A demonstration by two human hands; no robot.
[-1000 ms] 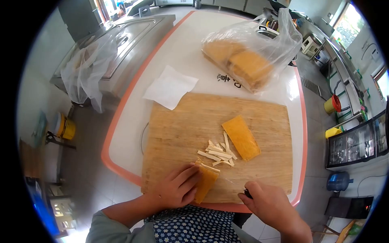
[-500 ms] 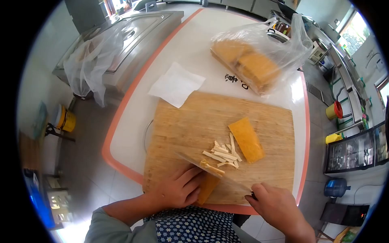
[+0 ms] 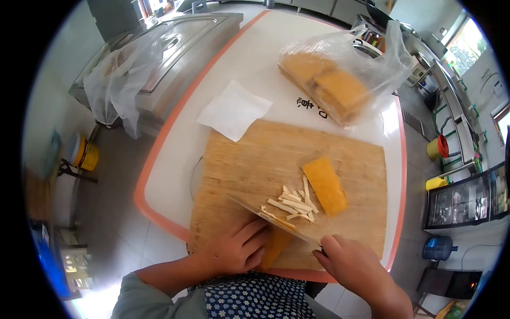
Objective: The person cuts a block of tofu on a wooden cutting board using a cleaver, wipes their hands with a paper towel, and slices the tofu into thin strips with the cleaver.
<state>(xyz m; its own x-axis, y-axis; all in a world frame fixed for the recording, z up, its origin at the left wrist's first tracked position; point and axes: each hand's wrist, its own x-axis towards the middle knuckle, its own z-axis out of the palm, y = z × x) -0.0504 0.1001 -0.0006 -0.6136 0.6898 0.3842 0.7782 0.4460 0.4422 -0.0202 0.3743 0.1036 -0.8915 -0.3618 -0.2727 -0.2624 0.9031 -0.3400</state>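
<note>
My right hand (image 3: 353,268) grips the handle of a kitchen knife (image 3: 303,237), whose long blade lies slantwise over the cutting board (image 3: 244,159). Just below the blade, my left hand (image 3: 236,247) presses down with bent fingers on an orange-skinned slab of tofu (image 3: 277,249). Thin cut pieces lean along the blade's far side. Beyond them, a loose heap of pale tofu strips (image 3: 292,203) rests on the wood. A whole orange tofu slab (image 3: 325,185) lies flat to the right of the heap. The slab's near end is partly hidden by my hand.
A clear plastic bag (image 3: 345,80) with more orange slabs stands at the table's far right. White paper (image 3: 235,110) overlaps the board's far left corner. The white table (image 3: 170,159) has a pinkish-orange edge. Another plastic bag (image 3: 119,80) hangs over a steel counter (image 3: 175,64) at left.
My right hand and the knife have shifted slightly to the left and up. The thin pieces along the blade lie a little differently. My left hand stays on the slab.
</note>
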